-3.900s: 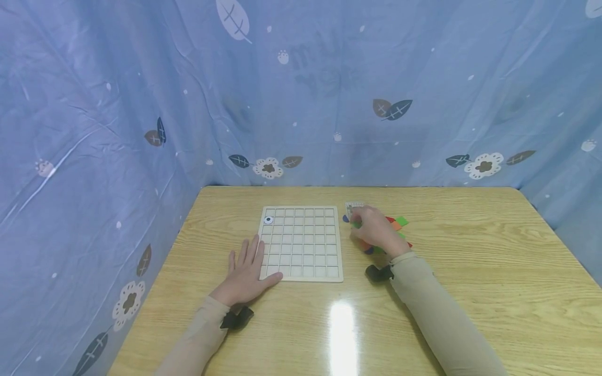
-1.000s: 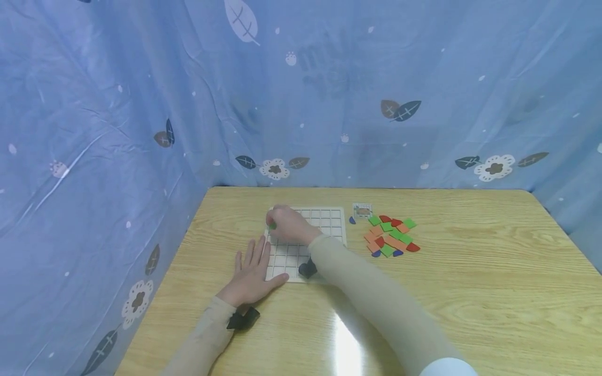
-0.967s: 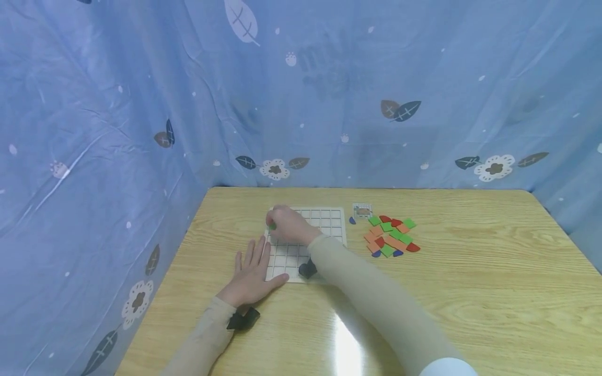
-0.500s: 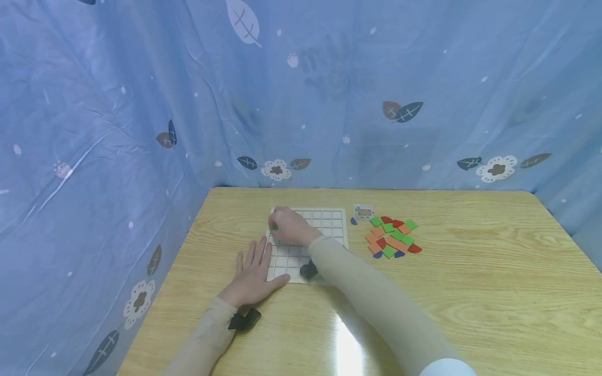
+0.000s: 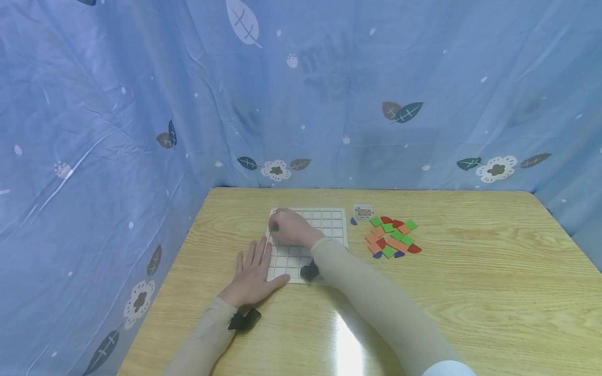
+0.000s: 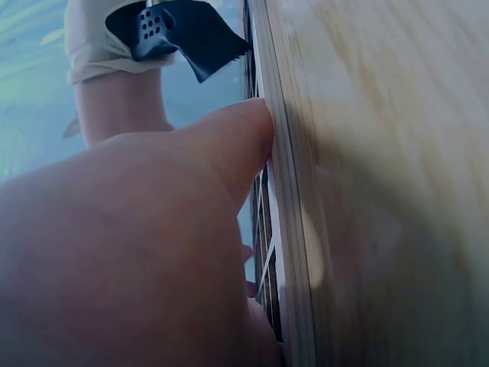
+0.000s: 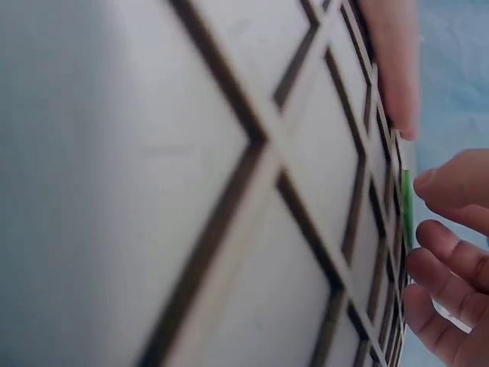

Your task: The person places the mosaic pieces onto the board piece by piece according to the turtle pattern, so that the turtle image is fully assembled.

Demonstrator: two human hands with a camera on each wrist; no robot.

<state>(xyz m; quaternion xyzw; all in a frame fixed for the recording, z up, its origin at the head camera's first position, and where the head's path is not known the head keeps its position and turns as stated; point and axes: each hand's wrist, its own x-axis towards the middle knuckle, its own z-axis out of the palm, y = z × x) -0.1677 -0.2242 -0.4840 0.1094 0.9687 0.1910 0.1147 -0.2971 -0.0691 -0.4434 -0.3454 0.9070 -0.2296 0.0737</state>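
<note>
A white grid board (image 5: 327, 215) lies on the table, its upper left part covered by my right hand (image 5: 290, 226). Fingertips of that hand pinch a small green tile (image 5: 274, 228) down at the left side of the grid. In the right wrist view the green tile (image 7: 407, 206) stands edge-on at the grid, thumb and fingertips right at it. My left hand (image 5: 251, 278) rests with fingers spread along the board's lower left edge. Its thumb touches the board's wooden rim (image 6: 286, 191) in the left wrist view. A round eye piece seen earlier is hidden under the right hand.
Right of the board lie several green, orange, red and blue pieces (image 5: 396, 242). A small picture card (image 5: 363, 211) sits behind them, with one blue piece (image 5: 354, 221) beside it. Blue patterned curtain (image 5: 357, 94) closes off the table's back and left.
From the coloured pieces on the right, my right hand has moved left to the board with the green tile. Over the last second it stays nearly still there. The left hand keeps its place.
</note>
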